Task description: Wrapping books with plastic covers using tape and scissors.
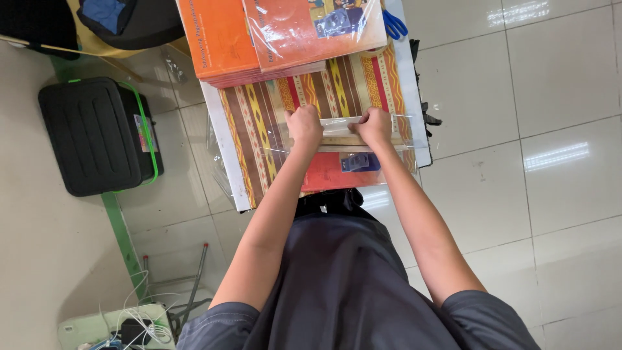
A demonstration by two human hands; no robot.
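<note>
My left hand [304, 126] and my right hand [374, 125] are both closed on a long wooden ruler [340, 140], pressing it across a clear plastic sheet [402, 133]. Under the plastic lies an orange book [330, 174] at the near edge of a small table covered with a striped patterned cloth [256, 129]. The two fists sit side by side near the ruler's middle.
A stack of orange books [227, 39], one under plastic wrap [311, 29], sits at the table's far end beside blue-handled scissors [394, 26]. A black case [97, 136] stands on the tiled floor at left. Cables and a power strip [116, 324] lie at lower left.
</note>
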